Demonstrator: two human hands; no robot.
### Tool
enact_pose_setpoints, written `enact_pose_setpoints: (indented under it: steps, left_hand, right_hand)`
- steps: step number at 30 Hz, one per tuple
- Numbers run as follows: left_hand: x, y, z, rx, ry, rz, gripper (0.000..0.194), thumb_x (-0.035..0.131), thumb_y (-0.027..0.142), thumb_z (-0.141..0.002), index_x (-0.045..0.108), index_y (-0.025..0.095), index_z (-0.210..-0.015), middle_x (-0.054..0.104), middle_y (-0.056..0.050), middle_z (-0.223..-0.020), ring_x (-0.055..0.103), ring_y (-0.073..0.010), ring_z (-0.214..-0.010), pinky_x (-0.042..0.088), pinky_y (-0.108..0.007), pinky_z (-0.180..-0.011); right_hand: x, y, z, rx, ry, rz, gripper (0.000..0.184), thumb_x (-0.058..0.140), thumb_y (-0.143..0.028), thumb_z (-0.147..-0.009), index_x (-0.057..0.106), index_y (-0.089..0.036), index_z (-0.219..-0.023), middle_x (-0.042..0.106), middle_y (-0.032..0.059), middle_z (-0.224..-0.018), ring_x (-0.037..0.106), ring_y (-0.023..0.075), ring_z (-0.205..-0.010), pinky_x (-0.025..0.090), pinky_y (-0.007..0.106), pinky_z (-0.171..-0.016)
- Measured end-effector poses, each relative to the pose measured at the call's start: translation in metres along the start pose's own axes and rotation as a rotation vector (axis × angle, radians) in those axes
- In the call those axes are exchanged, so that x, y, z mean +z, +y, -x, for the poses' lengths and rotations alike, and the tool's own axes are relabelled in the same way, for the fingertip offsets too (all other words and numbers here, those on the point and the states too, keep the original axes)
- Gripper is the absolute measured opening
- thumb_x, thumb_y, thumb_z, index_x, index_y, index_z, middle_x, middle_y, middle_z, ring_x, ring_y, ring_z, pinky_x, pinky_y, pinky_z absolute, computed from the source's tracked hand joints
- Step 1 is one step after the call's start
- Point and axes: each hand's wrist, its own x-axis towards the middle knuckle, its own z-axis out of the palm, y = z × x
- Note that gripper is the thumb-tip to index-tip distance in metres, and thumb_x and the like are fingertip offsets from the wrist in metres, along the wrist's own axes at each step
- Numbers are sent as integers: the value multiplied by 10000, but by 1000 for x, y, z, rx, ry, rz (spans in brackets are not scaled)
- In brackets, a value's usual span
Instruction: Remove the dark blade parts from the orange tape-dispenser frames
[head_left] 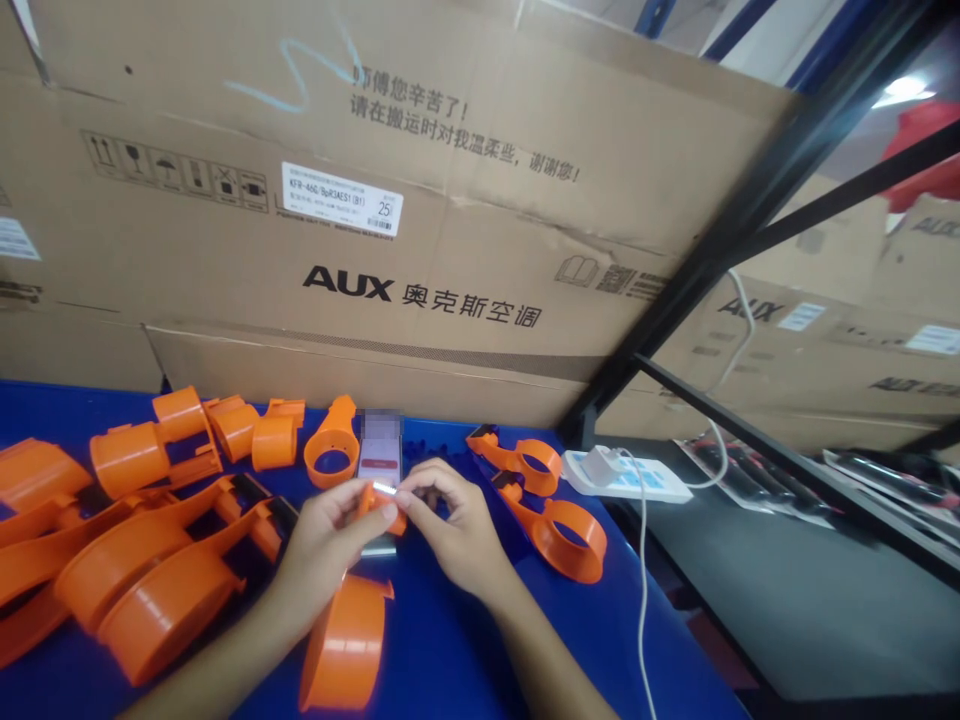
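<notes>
In the middle of the head view, my left hand (330, 530) is closed around the end of an orange tape dispenser (393, 521). A small shiny metal blade (385, 488) sits across the top of that end. My right hand (454, 525) has thumb and forefinger pinched at the blade's right tip; its other fingers are curled. Just below hangs or lies a wide orange ring (345, 645); my left hand hides whether it joins the held end. Behind my hands a phone (381, 455) with a lit screen lies on the blue table, partly covered.
Several orange dispensers (172, 610) crowd the left, with smaller orange ring parts (131, 460) behind them. Two dispensers with black ends (574, 540) lie at right, near a white power strip (630, 478) and its cable (643, 600). A large carton (420, 240) and a black shelf post (675, 270) stand behind.
</notes>
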Motion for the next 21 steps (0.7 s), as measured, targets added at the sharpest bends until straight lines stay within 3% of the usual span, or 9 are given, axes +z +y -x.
enact_pose_setpoints:
  steps: [2,4,7,10,12,17,21]
  left_hand:
    - [-2,4,-1,32,41,-14,331,867,327,-790,779,196,-1081,669,3,-775,367,-48,-513,265,-187,-461]
    - [-6,10,-2,59,87,-20,390,883,284,-759,779,198,-1125,685,-1,-773,403,-55,-516,299,-189,-472]
    - [-15,21,-4,119,140,44,345,841,290,-798,763,196,-1120,533,65,-552,382,-65,-467,317,-194,-477]
    - [-29,31,-6,167,144,256,246,740,346,-882,717,216,-1089,439,83,-461,375,-89,-440,323,-207,-476]
    - [-35,35,-8,154,102,380,221,692,382,-906,688,230,-1066,466,63,-467,389,-111,-443,329,-220,-467]
    - [-34,36,-8,95,54,461,192,612,396,-954,673,233,-1034,457,49,-461,370,-119,-432,314,-219,-453]
    - [-28,33,-4,112,99,438,189,619,362,-955,669,216,-1065,455,55,-464,368,-109,-436,308,-208,-465]
  right_hand:
    - [-2,-2,0,22,17,10,158,687,-348,-977,714,-210,-906,680,34,-906,567,168,-759,452,293,-680]
    - [-5,-1,0,47,28,-3,177,666,-362,-989,699,-209,-906,668,25,-868,556,166,-738,451,294,-676]
    - [-14,1,-1,44,102,-8,173,637,-360,-1004,669,-210,-924,654,24,-874,566,173,-751,466,304,-703]
    - [-25,2,-2,-37,213,113,132,609,-296,-1013,649,-217,-916,641,31,-899,571,188,-812,466,327,-761]
    - [-26,1,-2,-129,122,220,113,613,-220,-988,647,-221,-881,631,40,-937,572,205,-897,460,353,-829]
    - [-7,4,4,-257,-338,477,85,675,-147,-892,691,-229,-878,576,69,-1133,512,253,-1062,417,409,-904]
    - [7,13,7,-265,-421,581,78,649,-182,-932,713,-226,-924,556,79,-1133,479,248,-1014,403,397,-859]
